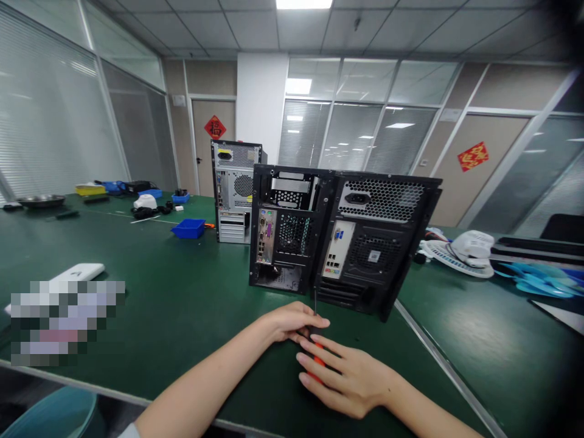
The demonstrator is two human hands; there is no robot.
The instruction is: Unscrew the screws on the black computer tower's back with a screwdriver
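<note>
A screwdriver [318, 360] with an orange-red and black handle is between my hands, its thin shaft pointing away toward the computer cases. My left hand [294, 321] closes thumb and fingers around the front of the handle near the shaft. Over the rear of the handle lie the fingers of my right hand [349, 377], a little spread and curved against it; its thumb is hidden. Just beyond the tip stand two black computer cases, backs facing me: a left case [274, 277] with an opening at the top, and a right case [356, 295] with a power socket. Whether the tip touches either case, I cannot tell.
Behind stands another computer case [232, 194]. A blue bin [189, 229] sits left of it. White fan parts [472, 248] and blue fan blades [538, 278] lie at right. A white device [86, 271] is at left. A seam [449, 368] crosses the green table.
</note>
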